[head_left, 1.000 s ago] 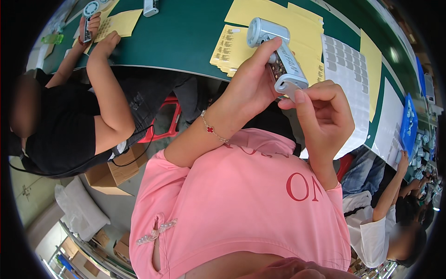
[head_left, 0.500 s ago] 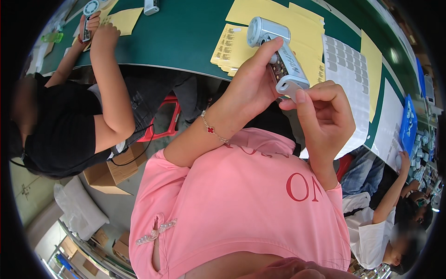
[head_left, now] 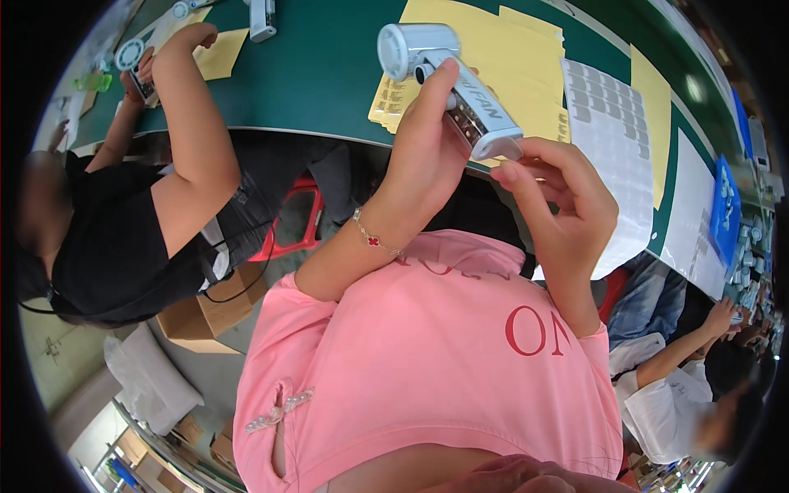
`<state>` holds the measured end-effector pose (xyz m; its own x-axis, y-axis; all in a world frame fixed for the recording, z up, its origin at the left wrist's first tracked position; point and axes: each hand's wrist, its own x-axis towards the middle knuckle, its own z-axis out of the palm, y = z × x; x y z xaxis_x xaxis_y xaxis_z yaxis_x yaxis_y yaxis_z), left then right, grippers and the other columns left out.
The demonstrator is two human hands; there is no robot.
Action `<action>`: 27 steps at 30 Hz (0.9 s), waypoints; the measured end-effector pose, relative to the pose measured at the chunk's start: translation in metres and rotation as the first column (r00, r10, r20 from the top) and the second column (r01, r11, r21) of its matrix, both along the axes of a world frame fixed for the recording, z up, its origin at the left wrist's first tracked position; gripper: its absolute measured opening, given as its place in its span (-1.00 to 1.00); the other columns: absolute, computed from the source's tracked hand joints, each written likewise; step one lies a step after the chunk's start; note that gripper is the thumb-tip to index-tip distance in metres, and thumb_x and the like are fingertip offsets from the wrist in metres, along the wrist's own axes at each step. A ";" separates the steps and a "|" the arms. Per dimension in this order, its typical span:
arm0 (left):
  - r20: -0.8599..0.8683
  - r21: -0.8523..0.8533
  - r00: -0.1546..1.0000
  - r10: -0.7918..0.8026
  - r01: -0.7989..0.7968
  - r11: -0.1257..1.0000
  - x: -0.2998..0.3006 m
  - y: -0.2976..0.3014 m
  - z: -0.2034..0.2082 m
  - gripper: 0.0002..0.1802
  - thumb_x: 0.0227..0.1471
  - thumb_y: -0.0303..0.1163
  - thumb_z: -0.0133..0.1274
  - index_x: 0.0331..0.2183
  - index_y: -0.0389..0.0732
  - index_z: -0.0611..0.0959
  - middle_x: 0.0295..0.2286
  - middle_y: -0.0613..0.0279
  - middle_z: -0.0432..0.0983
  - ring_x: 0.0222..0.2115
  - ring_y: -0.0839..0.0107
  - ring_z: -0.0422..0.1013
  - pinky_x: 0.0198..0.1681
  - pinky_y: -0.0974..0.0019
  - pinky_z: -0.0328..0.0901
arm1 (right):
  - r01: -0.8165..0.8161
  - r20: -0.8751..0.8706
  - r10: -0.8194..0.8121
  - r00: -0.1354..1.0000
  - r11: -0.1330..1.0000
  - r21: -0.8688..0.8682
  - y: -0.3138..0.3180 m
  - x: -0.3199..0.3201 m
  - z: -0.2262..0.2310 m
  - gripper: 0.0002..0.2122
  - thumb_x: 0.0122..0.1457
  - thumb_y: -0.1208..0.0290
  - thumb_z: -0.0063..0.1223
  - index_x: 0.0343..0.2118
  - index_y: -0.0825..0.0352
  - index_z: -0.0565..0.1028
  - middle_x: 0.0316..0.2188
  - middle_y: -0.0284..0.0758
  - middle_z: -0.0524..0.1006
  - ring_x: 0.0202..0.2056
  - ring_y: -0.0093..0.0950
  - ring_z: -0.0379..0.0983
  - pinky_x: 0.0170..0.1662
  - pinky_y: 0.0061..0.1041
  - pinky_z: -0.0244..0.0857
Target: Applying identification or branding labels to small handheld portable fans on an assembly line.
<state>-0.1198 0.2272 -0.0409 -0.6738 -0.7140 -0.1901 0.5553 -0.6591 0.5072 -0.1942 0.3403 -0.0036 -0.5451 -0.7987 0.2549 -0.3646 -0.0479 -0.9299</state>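
A pale blue handheld fan (head_left: 486, 122) with a round head and a dark, patterned panel along its handle is held over the table's edge. My left hand (head_left: 431, 123) is closed around the handle, its thumb near the fan head. At the handle's bottom end sits a small clear sticker (head_left: 511, 150), partly against the base. My right hand (head_left: 569, 191) is at that end with curled fingers, the index finger at the sticker and the thumb just below. The exact contact of its fingertips is partly hidden.
Yellow sheets (head_left: 526, 66) lie on the green table (head_left: 312, 74) beyond the fan. Right of them is a sheet of grey stickers (head_left: 604, 107). A co-worker at left handles another fan (head_left: 131, 56). Far right, another person reaches near a blue tray (head_left: 725, 209). A red stool (head_left: 300, 218) stands below.
The fan and my left hand have moved slightly left and up, and the fan has tilted. My right thumb has dropped away from the fan's base while the index finger stays there.
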 end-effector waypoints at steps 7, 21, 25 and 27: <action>0.045 -0.021 0.999 0.005 -0.004 1.000 0.000 0.009 0.012 -0.61 0.08 -0.16 -0.13 -0.19 -0.28 0.38 -0.38 0.19 0.39 -0.33 0.43 0.34 -0.39 0.38 0.31 | 0.088 -0.410 -0.134 0.902 0.988 -0.129 0.000 0.001 -0.012 -0.78 -0.12 0.54 0.22 -0.37 0.38 0.44 -0.47 -0.36 0.47 -0.57 -0.57 0.46 -0.57 -0.69 0.28; -0.056 0.043 0.958 -0.280 0.283 0.958 0.002 0.003 0.005 -0.54 0.07 -0.11 -0.14 -0.12 -0.26 0.39 -0.26 0.19 0.40 -0.34 0.40 0.36 -0.29 0.35 0.31 | -0.296 0.531 0.346 0.774 0.938 -0.181 -0.003 -0.026 -0.015 -0.73 0.05 0.57 0.03 -0.14 0.42 0.42 -0.69 -0.27 0.47 -0.72 -0.56 0.42 -0.64 -0.70 0.31; -0.103 0.202 0.928 -0.358 0.372 0.906 0.002 -0.003 -0.003 -0.51 0.07 -0.10 -0.13 -0.08 -0.27 0.37 -0.24 0.19 0.40 -0.31 0.39 0.34 -0.25 0.34 0.30 | -0.304 0.613 0.349 0.708 0.935 -0.181 -0.006 -0.020 -0.010 -0.68 0.07 0.54 0.00 -0.06 0.37 0.38 -0.62 -0.22 0.49 -0.62 -0.54 0.45 -0.53 -0.66 0.36; -0.147 0.032 0.916 -0.373 0.381 0.924 0.001 -0.008 -0.009 -0.43 0.10 -0.05 -0.20 -0.02 -0.32 0.30 -0.20 0.14 0.38 -0.30 0.40 0.34 -0.20 0.32 0.28 | -0.267 0.307 0.296 0.904 0.954 -0.132 -0.010 -0.009 -0.015 -0.58 -0.03 0.61 0.09 -0.04 0.30 0.39 -0.47 -0.29 0.51 -0.56 -0.63 0.42 -0.50 -0.71 0.35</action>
<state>-0.1186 0.2194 -0.0499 -0.9129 -0.3925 -0.1122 0.3204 -0.8592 0.3988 -0.2036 0.3300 -0.0187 -0.3643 -0.9141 0.1783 -0.0076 -0.1885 -0.9820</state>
